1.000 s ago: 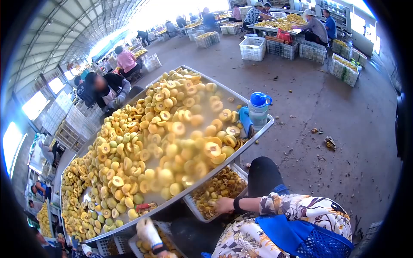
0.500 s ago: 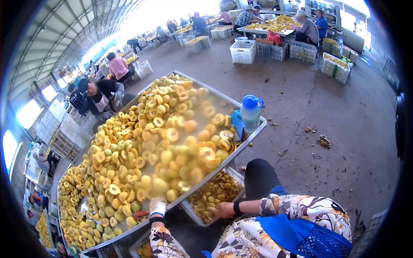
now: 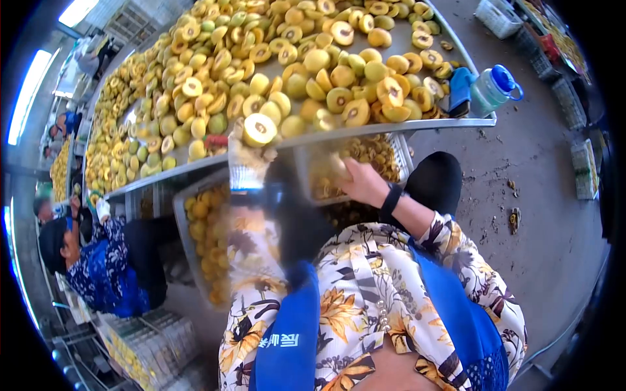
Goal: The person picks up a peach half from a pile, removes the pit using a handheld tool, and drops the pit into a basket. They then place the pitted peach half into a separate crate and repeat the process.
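Observation:
My left hand [image 3: 249,156], in a whitish glove, is at the near edge of the metal-rimmed table [image 3: 306,135]. It is closed around a yellow peach half [image 3: 259,130], whose pale cut face with a brownish centre points up. My bare right hand [image 3: 366,184] is over a white crate [image 3: 403,156] of cut fruit pieces below the rim. Its fingers are pinched, and a pale blurred thing at their tips cannot be made out. A heap of halved and whole yellow peaches [image 3: 215,91] covers much of the table. A small red object [image 3: 216,141] lies just left of my gloved hand.
At the table's right corner stand a blue-lidded water jug [image 3: 493,88] and a blue cloth-like item [image 3: 461,88]. Another crate of peaches [image 3: 210,241] is below, left of my legs. A co-worker in blue [image 3: 107,267] sits at left. Crates [image 3: 499,16] stand farther right.
My view has swung down and toward my lap. My left hand now has a peach half in it. My right hand has risen from the pieces in the crate.

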A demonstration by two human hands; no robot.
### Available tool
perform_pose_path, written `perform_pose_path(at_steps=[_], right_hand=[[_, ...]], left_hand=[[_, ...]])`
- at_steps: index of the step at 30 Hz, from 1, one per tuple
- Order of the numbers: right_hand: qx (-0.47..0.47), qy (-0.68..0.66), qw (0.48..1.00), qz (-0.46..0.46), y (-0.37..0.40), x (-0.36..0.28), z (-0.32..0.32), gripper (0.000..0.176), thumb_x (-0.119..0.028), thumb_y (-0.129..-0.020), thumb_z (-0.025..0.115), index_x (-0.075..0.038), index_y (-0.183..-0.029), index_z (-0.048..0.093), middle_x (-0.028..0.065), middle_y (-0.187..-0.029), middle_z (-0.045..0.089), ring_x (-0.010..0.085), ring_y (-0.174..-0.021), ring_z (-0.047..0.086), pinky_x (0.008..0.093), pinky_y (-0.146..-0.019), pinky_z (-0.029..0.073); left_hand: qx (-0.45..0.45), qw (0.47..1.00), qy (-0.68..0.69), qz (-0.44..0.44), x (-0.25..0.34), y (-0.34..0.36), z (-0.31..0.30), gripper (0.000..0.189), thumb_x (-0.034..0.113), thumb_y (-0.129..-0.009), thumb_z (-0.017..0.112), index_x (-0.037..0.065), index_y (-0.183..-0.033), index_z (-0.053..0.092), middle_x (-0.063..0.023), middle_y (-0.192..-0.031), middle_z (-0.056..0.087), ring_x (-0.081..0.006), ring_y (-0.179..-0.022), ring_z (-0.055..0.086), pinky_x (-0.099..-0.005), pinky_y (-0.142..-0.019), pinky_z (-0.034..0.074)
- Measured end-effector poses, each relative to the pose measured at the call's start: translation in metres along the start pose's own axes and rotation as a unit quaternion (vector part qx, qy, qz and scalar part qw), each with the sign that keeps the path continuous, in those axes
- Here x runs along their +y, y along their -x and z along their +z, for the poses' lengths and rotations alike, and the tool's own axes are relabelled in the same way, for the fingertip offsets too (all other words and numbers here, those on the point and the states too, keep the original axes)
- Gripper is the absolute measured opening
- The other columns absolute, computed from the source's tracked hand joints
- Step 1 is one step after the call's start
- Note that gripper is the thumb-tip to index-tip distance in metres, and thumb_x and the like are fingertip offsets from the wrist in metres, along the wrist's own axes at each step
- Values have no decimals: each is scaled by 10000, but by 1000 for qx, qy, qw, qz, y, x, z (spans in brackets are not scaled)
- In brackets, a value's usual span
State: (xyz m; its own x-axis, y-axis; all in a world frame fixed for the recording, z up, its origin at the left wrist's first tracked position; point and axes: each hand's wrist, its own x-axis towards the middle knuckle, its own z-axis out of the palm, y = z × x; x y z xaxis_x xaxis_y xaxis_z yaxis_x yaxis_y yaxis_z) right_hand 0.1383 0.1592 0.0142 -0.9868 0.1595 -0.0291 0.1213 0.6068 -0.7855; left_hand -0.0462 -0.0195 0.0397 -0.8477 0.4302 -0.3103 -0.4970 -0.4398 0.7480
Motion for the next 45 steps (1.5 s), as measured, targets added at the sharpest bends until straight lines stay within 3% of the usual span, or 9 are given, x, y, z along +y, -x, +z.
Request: perform_pose_path(at_steps=[4, 8, 19, 25, 29, 33, 37, 38, 45], right_hand=[[3, 0, 1000, -24, -17, -28, 3, 237, -213, -790, 582, -12, -859, 479, 235, -702, 576, 423, -679, 562, 476, -596, 444], [8, 8, 998, -57, -14, -35, 9, 212, -176, -799, 556, -4, -840, 441, 236, -668, 560, 429, -647, 550, 488, -581, 422], [19, 3, 1000, -24, 3, -26, 26, 182, -67, -777, 534, 29, -877, 416, 244, -661, 557, 428, -648, 555, 481, -574, 433], [-84, 52, 995, -30, 13, -18, 19, 205, -136, -805, 544, 18, -870, 425, 230, -675, 568, 388, -680, 581, 457, -571, 445], [-112, 118, 974, -159, 10, 7, 30, 177, -126, -814, 532, 26, -874, 464, 183, -648, 577, 280, -600, 606, 382, -502, 458], [-93, -81, 991, 60, 7, -25, 20, 143, -109, -830, 476, 30, -822, 512, 137, -585, 570, 217, -440, 570, 315, -382, 421], [-176, -216, 947, 157, 0, -44, 16, 146, -108, -788, 499, 18, -863, 483, 123, -539, 528, 203, -411, 534, 328, -374, 418], [-182, -230, 943, 158, 1, -43, 23, 144, -108, -793, 493, 11, -871, 476, 103, -526, 513, 177, -389, 516, 311, -352, 401], [-205, -387, 853, 285, 9, -54, 31, 120, -75, -823, 485, -28, -914, 421, 46, -594, 454, 110, -412, 435, 268, -333, 364]], left_hand=[[30, 994, 101, -40, -28, 36, 35, 641, 632, -818, 456, 25, -996, 559, -168, -838, 634, -258, -624, 630, -262, -413, 459], [-8, 982, 165, -97, -49, 46, 41, 549, 558, -823, 518, 34, -987, 549, -134, -880, 593, -281, -819, 593, -373, -710, 521], [8, 996, 90, -23, -77, 40, 38, 410, 420, -916, 428, 31, -1006, 522, -165, -786, 619, -284, -693, 616, -352, -641, 523], [-118, 991, -36, -45, -76, 40, 13, 338, 335, -933, 425, 27, -1038, 517, -167, -888, 619, -256, -764, 624, -350, -672, 527], [-198, 940, -81, -264, -70, 17, -7, 454, 444, -916, 436, 26, -1073, 517, -138, -929, 621, -230, -803, 627, -337, -673, 532], [-85, 972, -150, -160, -49, 37, 17, 798, 731, -797, 337, 73, -1232, 456, -113, -971, 614, -239, -812, 628, -355, -613, 530], [0, 982, -172, 77, -72, 63, 34, 578, 499, -918, 417, 24, -1246, 442, -90, -1145, 533, -187, -998, 540, -332, -833, 466], [25, 975, -191, 108, -77, 55, 27, 375, 316, -949, 448, -8, -1114, 540, -95, -960, 602, -157, -806, 586, -299, -677, 500], [69, 994, 54, -72, -97, 37, 14, 224, 277, -906, 513, 67, -971, 551, -78, -870, 595, -220, -703, 587, -354, -605, 518]])
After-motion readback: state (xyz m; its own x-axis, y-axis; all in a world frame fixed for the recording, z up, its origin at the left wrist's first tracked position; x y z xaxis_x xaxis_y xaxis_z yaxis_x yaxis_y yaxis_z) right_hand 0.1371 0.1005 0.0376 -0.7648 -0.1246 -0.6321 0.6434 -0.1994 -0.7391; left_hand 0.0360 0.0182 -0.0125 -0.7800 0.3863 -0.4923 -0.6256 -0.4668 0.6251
